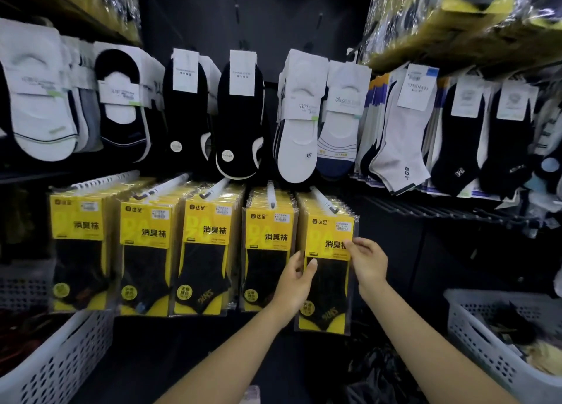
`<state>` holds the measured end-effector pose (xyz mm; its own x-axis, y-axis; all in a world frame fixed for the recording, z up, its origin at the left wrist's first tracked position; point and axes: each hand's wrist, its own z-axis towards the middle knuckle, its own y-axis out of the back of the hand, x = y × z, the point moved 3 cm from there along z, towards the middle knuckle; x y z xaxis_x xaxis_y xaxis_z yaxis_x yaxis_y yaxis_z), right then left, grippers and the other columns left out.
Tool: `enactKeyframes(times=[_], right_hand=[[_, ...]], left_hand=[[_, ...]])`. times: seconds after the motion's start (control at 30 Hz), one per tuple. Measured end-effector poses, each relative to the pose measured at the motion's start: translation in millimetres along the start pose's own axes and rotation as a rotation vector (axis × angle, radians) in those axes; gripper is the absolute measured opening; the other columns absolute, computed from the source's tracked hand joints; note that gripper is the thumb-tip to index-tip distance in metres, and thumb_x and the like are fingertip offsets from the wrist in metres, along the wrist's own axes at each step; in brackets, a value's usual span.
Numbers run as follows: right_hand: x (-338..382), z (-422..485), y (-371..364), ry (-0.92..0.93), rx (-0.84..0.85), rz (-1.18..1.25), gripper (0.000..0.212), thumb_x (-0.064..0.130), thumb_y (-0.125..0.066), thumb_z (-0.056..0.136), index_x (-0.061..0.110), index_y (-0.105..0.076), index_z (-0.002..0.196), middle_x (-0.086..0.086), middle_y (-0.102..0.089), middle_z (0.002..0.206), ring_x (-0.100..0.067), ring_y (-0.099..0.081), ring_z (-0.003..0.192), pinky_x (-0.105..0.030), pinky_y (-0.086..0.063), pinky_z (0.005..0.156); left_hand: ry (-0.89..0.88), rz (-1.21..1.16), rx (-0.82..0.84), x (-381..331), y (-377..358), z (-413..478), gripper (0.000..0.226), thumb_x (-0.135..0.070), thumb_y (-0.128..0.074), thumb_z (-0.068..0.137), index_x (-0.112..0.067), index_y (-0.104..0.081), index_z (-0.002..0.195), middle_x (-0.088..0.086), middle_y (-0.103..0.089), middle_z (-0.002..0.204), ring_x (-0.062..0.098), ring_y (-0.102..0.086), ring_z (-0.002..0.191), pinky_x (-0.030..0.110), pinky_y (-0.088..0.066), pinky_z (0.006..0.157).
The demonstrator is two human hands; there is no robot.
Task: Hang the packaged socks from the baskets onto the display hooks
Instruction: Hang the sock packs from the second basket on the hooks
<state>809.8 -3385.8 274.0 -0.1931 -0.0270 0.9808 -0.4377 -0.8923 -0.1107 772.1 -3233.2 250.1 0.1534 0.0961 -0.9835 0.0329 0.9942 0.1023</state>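
Several rows of yellow-and-black packaged socks hang on white display hooks (323, 202) along the lower rail. The rightmost pack (330, 269) hangs at the front of its hook. My left hand (293, 285) holds its left edge, thumb on the front. My right hand (366, 259) pinches its right edge near the yellow label. More packs of the same kind (269, 251) hang just to the left.
Loose white and black socks on card hangers (299, 114) fill the upper rail. A white perforated basket (492, 352) with packages stands at the lower right, another basket (57, 358) at the lower left. Wrapped yellow stock (456, 17) sits on the shelf above right.
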Motion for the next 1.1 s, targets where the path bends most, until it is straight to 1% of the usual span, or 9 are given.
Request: enactKeyframes(times=[0.1,0.23,0.4,0.57,0.7,0.8,0.93,1.03,1.1], right_hand=[[-12.7,-7.3,8.7,-0.036,-0.049,-0.008,0.029,0.015,-0.072,0.084,0.011,-0.06,0.11,-0.008,-0.065,0.112,-0.022,-0.062,0.104,-0.041,-0.05,0.097],[-36.7,-33.2,22.3,-0.077,0.006,-0.06,0.035,0.017,-0.07,0.086,0.009,-0.058,0.118,-0.004,-0.06,0.114,-0.02,-0.058,0.109,-0.041,-0.047,0.102],[-104.6,-92.4,24.2,-0.197,0.288,-0.224,0.026,0.015,-0.065,0.09,0.011,-0.056,0.114,-0.003,-0.061,0.108,-0.019,-0.06,0.1,-0.035,-0.051,0.087],[-218.2,-171.5,21.0,-0.491,0.592,-0.47,0.022,0.015,-0.067,0.089,0.01,-0.057,0.108,-0.008,-0.061,0.1,-0.02,-0.06,0.092,-0.03,-0.051,0.077],[-311.1,-224.8,28.3,-0.666,0.752,-0.681,0.006,0.015,-0.064,0.091,0.012,-0.059,0.09,-0.003,-0.058,0.079,-0.011,-0.057,0.066,-0.018,-0.042,0.057],[-359.5,-249.7,35.8,-0.746,0.796,-0.778,0.025,0.013,-0.063,0.091,0.021,-0.051,0.071,0.005,-0.05,0.068,0.0,-0.051,0.048,-0.012,-0.039,0.045],[-409.7,-268.2,47.1,-0.819,0.689,-0.724,0.016,0.001,-0.071,0.082,0.012,-0.061,0.088,0.01,-0.062,0.071,-0.018,-0.058,0.08,-0.016,-0.046,0.061],[-437.5,-280.4,50.2,-0.845,0.713,-0.773,0.058,0.012,-0.076,0.08,0.005,-0.047,0.13,-0.001,-0.052,0.118,-0.026,-0.05,0.121,-0.027,-0.044,0.089],[-450.9,-281.0,47.3,-0.811,0.723,-0.744,0.071,0.01,-0.078,0.077,0.005,-0.041,0.137,-0.007,-0.043,0.139,-0.027,-0.043,0.131,-0.03,-0.041,0.099]], left_hand=[[0.024,0.048,0.012,17.7,8.5,-5.8,0.058,-0.04,-0.045,0.097,-0.021,-0.025,0.148,-0.003,-0.04,0.145,0.008,-0.042,0.122,0.022,-0.037,0.093],[0.088,0.069,0.019,54.6,27.1,-28.0,0.059,-0.039,-0.047,0.097,-0.02,-0.025,0.148,-0.003,-0.04,0.144,0.01,-0.042,0.122,0.023,-0.035,0.094],[0.2,0.191,0.002,129.4,71.7,-84.6,0.055,-0.04,-0.052,0.094,-0.023,-0.035,0.143,-0.006,-0.046,0.135,0.007,-0.046,0.115,0.016,-0.039,0.084],[0.411,0.239,-0.106,218.9,123.9,-168.6,0.041,-0.026,-0.053,0.096,-0.013,-0.045,0.134,0.002,-0.054,0.121,0.011,-0.051,0.102,0.018,-0.039,0.081],[0.571,0.203,-0.193,288.9,151.1,-231.4,0.016,-0.001,-0.052,0.095,0.0,-0.056,0.11,0.009,-0.06,0.095,-0.01,-0.06,0.067,0.003,-0.041,0.061],[0.685,0.126,-0.294,335.7,166.4,-262.0,0.015,0.008,-0.049,0.092,0.0,-0.058,0.084,-0.009,-0.063,0.058,-0.001,-0.059,0.053,0.002,-0.041,0.048],[0.847,0.02,-0.353,389.5,169.1,-288.5,0.011,0.002,-0.051,0.093,0.004,-0.058,0.085,-0.002,-0.065,0.06,0.02,-0.062,0.064,0.017,-0.049,0.047],[0.904,0.085,-0.272,418.2,166.0,-296.4,0.024,-0.026,-0.057,0.094,-0.006,-0.057,0.108,0.006,-0.067,0.096,0.029,-0.063,0.095,0.042,-0.056,0.074],[0.901,0.081,-0.208,432.2,164.8,-296.4,0.03,-0.03,-0.057,0.093,-0.015,-0.055,0.118,0.009,-0.064,0.109,0.029,-0.062,0.103,0.053,-0.053,0.086]])
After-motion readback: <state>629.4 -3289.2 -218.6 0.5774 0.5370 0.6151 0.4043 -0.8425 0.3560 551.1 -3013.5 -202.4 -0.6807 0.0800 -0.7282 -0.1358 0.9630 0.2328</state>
